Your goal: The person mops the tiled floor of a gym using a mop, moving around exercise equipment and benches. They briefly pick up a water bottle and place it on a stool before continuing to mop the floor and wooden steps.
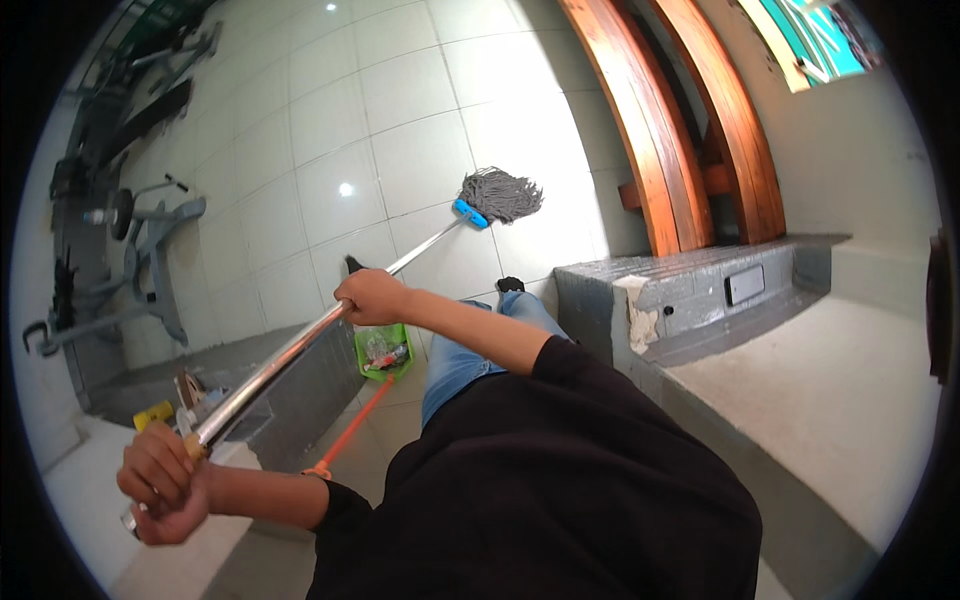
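A string mop with a metal handle (262, 375) runs diagonally from lower left to the middle of the view. Its grey strands (501, 196) lie spread on the tiled floor, fixed to a blue plastic clamp (471, 214). Near the handle's upper end, at the lower left, my left hand (163, 484) is closed around it. My right hand (373, 297) grips the shaft farther down, about midway. Below that hand, a green dustpan (384, 352) with an orange handle (352, 431) holds crumpled plastic and other litter.
Wooden benches (667, 135) stand at the upper right. A grey painted ledge (600, 292) at the right bears a phone (745, 285). Grey exercise equipment (154, 262) lines the left side. A low grey wall (307, 386) runs beside the dustpan, with a yellow object (154, 415) near it.
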Tool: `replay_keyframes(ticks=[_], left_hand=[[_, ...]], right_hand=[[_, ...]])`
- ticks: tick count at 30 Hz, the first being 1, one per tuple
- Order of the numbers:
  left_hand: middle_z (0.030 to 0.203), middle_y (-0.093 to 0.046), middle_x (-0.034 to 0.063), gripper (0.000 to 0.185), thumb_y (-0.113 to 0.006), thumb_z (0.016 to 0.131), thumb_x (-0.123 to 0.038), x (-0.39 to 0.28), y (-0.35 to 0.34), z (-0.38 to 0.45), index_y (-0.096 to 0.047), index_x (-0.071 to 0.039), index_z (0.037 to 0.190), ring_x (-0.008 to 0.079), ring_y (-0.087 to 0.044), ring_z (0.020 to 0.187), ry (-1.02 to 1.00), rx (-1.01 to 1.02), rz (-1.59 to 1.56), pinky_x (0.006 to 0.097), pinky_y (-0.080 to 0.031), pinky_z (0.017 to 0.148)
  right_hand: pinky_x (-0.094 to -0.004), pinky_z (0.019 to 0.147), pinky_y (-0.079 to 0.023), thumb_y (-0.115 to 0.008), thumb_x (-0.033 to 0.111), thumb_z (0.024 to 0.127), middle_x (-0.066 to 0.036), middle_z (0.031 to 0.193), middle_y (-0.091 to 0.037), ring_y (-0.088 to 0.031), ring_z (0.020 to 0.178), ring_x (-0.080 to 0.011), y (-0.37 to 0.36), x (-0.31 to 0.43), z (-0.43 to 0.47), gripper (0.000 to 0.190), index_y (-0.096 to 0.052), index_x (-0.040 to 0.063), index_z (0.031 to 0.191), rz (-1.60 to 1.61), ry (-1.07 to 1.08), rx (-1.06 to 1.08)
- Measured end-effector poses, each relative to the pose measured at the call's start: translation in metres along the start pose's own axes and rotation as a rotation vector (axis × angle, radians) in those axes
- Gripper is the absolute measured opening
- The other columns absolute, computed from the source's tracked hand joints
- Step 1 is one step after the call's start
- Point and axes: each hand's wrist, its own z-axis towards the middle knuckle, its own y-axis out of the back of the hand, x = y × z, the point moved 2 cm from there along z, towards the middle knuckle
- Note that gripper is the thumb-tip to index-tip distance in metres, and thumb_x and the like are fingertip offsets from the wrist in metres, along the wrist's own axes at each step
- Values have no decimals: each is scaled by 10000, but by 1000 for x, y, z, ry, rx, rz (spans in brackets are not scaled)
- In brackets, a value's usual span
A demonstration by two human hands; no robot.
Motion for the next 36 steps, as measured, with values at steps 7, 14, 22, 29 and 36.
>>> replay_keyframes(ticks=[7, 14, 22, 29, 36], left_hand=[[342, -275, -75, 297, -468, 682, -236, 61, -13, -41, -258, -177, 481, 23, -261, 288, 14, -207, -149, 185, -263, 335], [391, -250, -12, 347, -481, 682, -236, 154, -61, -108, -229, -116, 476, 127, -244, 321, 343, -168, -179, 287, -290, 374], [364, -279, -42, 379, -518, 711, -278, -23, -37, -92, -236, -156, 490, 51, -241, 289, 66, -341, 28, 215, -244, 323], [374, -330, -39, 334, -511, 727, -242, -50, -105, -136, -292, -143, 496, 73, -306, 295, -153, -419, 575, 228, -305, 343], [390, -325, -36, 294, -499, 735, -208, -48, -119, -177, -316, -130, 519, 86, -294, 316, -194, -530, 552, 246, -270, 362]], right_hand=[[-424, 690, -460, -638, 131, 628, -115, 735, -614, -589, 752, -303, 23, -39, -80, 110, -618, 65, 713, -78, -164, -190], [-404, 611, -465, -646, 133, 621, -105, 658, -604, -579, 670, -297, 76, -120, -185, 70, -633, 89, 675, -302, -433, -175], [-431, 545, -450, -658, 224, 581, -109, 626, -589, -575, 611, -324, -30, -9, -82, 139, -589, 113, 626, -84, 8, 227], [-422, 585, -454, -609, 136, 583, -113, 644, -593, -569, 647, -337, -86, 48, -30, 75, -606, 88, 640, 190, 134, 458], [-421, 633, -479, -634, 140, 598, -132, 681, -608, -592, 692, -340, -89, 42, -47, 111, -655, 90, 695, 54, 200, 550]])
